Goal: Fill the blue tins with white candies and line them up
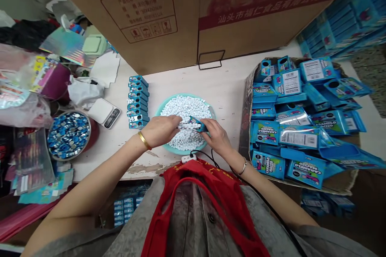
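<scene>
A teal bowl (159,109) heaped with small white candies (187,108) sits on the white table in front of me. Over it, my right hand (217,136) grips a small blue candy box (197,122) filled with white candies. My left hand (161,129) is closed at the box's open end, its fingers pinched around some of the white candies. A gold bangle circles my left wrist and a silver one my right.
A row of filled blue boxes (138,102) stands left of the bowl. A cardboard carton (246,100) of blue boxes lies on the right. A small scale (104,112) and a bowl of blue caps (68,134) sit at left. Big cartons (181,12) wall the back.
</scene>
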Action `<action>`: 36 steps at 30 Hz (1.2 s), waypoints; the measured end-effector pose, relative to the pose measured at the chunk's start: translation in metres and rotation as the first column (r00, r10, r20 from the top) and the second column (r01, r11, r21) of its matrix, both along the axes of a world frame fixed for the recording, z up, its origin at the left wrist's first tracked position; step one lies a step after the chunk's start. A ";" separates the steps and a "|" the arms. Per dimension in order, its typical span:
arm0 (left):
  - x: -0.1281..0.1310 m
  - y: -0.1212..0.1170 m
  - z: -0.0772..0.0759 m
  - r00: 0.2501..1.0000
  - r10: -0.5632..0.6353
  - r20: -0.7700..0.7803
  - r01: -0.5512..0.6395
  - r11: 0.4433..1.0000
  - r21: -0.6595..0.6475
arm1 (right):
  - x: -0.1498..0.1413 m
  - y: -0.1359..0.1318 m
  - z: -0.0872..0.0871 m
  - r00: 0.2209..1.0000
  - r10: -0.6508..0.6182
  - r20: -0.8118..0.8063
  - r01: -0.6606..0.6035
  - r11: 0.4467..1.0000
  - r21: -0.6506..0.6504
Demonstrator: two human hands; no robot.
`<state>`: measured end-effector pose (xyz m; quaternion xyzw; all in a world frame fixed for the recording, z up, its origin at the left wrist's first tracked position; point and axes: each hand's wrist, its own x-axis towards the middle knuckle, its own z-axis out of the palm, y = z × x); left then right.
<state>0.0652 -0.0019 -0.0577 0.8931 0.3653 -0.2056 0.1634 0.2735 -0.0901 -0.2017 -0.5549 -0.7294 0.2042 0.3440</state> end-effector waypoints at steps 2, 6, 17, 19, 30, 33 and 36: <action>0.015 -0.002 0.016 0.995 -0.032 -0.089 0.036 0.998 0.041 | -0.002 -0.001 -0.001 1.000 0.013 -0.006 -0.013 1.000 0.002; 0.035 -0.011 0.039 0.985 -0.104 -0.135 0.117 0.989 0.089 | -0.003 -0.002 -0.002 0.999 0.031 -0.018 -0.030 1.000 0.006; -0.060 -0.005 -0.069 0.948 0.281 -0.151 -0.268 0.958 0.100 | 0.017 -0.005 -0.003 0.996 -0.055 -0.075 0.054 0.999 -0.005; -0.061 -0.008 -0.112 0.928 0.348 -0.136 -0.348 0.937 0.023 | 0.023 -0.006 -0.002 0.992 -0.080 -0.093 0.079 0.997 -0.018; -0.010 -0.024 -0.202 0.860 0.483 0.166 -0.462 0.874 -0.149 | 0.029 -0.008 0.005 0.956 -0.254 -0.148 0.252 0.967 -0.033; -0.023 -0.024 -0.196 0.853 0.476 0.215 -0.441 0.877 -0.192 | 0.030 -0.008 0.003 0.949 -0.274 -0.155 0.272 0.962 -0.033; -0.034 -0.025 -0.177 0.835 0.457 0.307 -0.400 0.886 -0.233 | 0.032 -0.008 0.003 0.950 -0.276 -0.147 0.275 0.961 -0.025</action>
